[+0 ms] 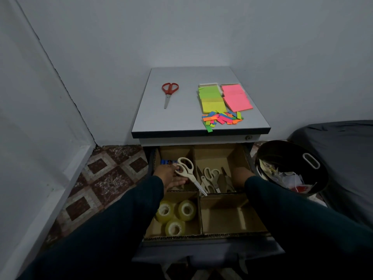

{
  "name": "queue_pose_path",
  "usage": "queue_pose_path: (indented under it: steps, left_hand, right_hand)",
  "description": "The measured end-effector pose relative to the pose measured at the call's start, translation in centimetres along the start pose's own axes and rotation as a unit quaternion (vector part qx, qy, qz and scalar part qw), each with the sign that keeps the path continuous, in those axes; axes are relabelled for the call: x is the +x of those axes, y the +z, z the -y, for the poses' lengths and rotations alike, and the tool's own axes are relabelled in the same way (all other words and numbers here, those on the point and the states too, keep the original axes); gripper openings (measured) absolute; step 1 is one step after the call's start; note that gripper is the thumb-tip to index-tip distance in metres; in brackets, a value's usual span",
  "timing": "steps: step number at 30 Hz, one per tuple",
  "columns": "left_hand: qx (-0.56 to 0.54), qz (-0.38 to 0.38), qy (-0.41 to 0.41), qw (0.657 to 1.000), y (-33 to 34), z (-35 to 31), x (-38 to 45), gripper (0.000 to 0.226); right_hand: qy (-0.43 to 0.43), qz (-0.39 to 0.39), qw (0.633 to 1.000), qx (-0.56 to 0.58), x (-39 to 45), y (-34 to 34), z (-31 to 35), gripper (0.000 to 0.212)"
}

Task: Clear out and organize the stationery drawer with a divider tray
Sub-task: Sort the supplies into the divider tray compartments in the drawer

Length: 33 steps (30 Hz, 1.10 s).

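The open drawer holds a cardboard divider tray (198,207) with four compartments. My left hand (170,176) holds cream-handled scissors (188,173) by the handles over the back-left compartment, blades pointing toward the middle divider. Blue items (167,162) lie behind that hand. My right hand (241,176) reaches into the back-right compartment, where several cream scissors (212,177) lie; its fingers are hidden. Three clear tape rolls (175,215) sit in the front-left compartment. The front-right compartment (230,217) holds nothing.
On the cabinet top (181,120) lie red scissors (169,93), green and yellow sticky notes (212,100), pink sticky notes (237,97) and several small coloured flags (221,118). A dark bin (290,168) with paper scraps stands to the right. Walls close in at the left and behind.
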<state>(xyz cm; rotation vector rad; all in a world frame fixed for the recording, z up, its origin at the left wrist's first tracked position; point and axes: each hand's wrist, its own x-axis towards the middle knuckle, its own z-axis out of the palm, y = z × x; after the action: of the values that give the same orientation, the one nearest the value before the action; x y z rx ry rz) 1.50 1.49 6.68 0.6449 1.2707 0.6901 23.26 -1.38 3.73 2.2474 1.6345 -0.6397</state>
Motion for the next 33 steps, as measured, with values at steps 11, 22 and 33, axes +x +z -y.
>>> queue_pose_path:
  steps: [11,22,33]
  left_hand:
    - [-0.007,0.016,0.01,1.0,0.0,0.0,0.0,0.023]
    - [-0.003,0.018,0.013,1.0,0.2,0.1,0.0,0.022]
    - [0.002,0.026,0.013,1.0,0.2,0.1,0.2,0.019]
  right_hand:
    - [0.004,-0.003,0.998,0.058,1.1,1.6,0.1,0.039]
    - [0.002,-0.012,0.995,0.101,1.9,1.4,-0.3,0.034]
    - [-0.02,-0.034,0.99,0.138,1.8,1.8,-0.4,0.037]
